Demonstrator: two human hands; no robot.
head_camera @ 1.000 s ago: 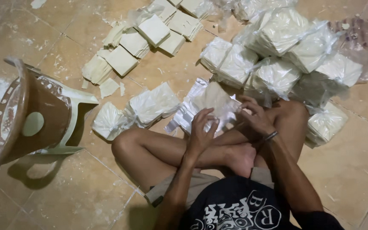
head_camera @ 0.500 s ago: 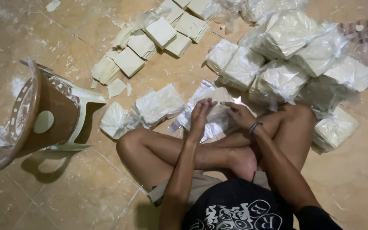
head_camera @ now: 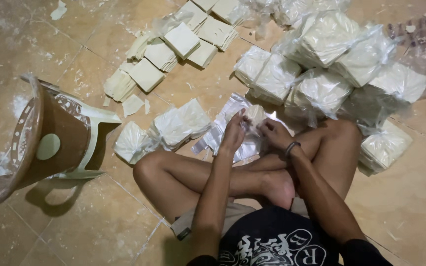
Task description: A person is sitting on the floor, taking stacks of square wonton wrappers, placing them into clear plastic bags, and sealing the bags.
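Note:
I sit cross-legged on a tiled floor. My left hand (head_camera: 233, 134) and my right hand (head_camera: 273, 133) both grip a clear plastic bag (head_camera: 223, 129) that lies just past my shins, fingers pinching its upper part. A dark band circles my right wrist. Whether the bag holds anything is hard to tell. Two filled bags of pale square sheets (head_camera: 173, 128) lie just left of my hands.
Several tied bags of pale sheets (head_camera: 321, 91) are heaped ahead and to the right. Loose stacks of square sheets (head_camera: 173, 49) lie on the floor farther ahead. A brown and white plastic stool (head_camera: 50, 143) lies tipped on its side at the left.
My hands have shifted a little forward and apart on the clear bag; my left fingers now stand upright on it. The view has tilted slightly.

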